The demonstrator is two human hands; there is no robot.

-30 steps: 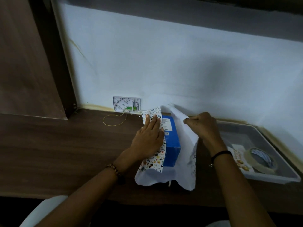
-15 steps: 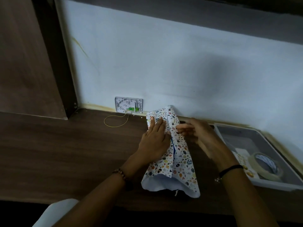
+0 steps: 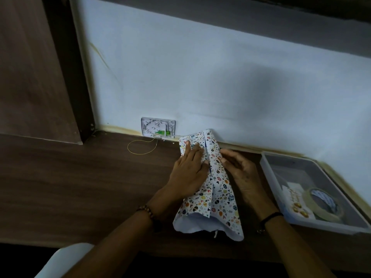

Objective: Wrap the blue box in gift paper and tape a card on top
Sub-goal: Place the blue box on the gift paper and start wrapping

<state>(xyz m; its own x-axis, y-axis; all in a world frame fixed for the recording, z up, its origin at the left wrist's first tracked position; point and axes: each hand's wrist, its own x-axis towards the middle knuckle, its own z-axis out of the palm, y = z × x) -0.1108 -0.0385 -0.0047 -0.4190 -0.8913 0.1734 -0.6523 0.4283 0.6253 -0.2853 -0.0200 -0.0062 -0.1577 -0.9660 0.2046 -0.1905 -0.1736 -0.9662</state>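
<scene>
Gift paper (image 3: 218,199) now closed, left hand (image 3: 188,171) flat on it, right hand (image 3: 243,173) slack-fingered against it, wooden desk (image 3: 80,177), white wall (image 3: 200,87).

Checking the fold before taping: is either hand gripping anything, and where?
Nothing is gripped. The left hand presses flat on the gift paper, left flap; the right hand rests against its right side.

Light: dim; pale wall (image 3: 220,77) brightest.
Shadow: soft dark patch on wall, centre-right.
Edges: wide-angle bowing, dark corners.
Focus: slightly soft.
</scene>
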